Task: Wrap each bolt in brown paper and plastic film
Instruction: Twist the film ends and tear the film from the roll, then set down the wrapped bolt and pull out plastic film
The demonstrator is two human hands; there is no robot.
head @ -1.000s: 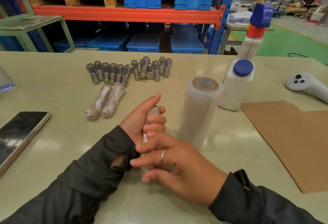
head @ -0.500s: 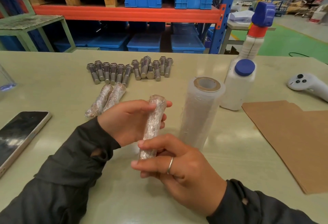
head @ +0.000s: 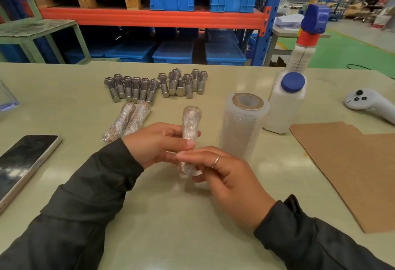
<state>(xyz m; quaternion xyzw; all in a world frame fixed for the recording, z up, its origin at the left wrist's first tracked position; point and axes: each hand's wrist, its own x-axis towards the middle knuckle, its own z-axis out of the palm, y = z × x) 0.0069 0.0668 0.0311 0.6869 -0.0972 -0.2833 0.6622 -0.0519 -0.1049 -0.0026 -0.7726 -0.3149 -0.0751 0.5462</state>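
- The left hand (head: 158, 141) grips the wrapped bolt (head: 189, 137) near its middle, fingers curled round it, holding it almost upright above the table (head: 171, 227).
- The right hand (head: 222, 173) pinches the bolt's lower end, seemingly smoothing the film.
- Two finished bundles (head: 128, 121) lie just left; bare bolts (head: 154, 84) wait behind.
- Likely next: lay this one beside the bundles and take a bare bolt; brown paper (head: 352, 162) and the film roll (head: 243, 124) stand at the right.

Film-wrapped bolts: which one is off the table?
The film-wrapped bolt gripped by left hand and right hand; the other two wrapped bolts lie on the table.
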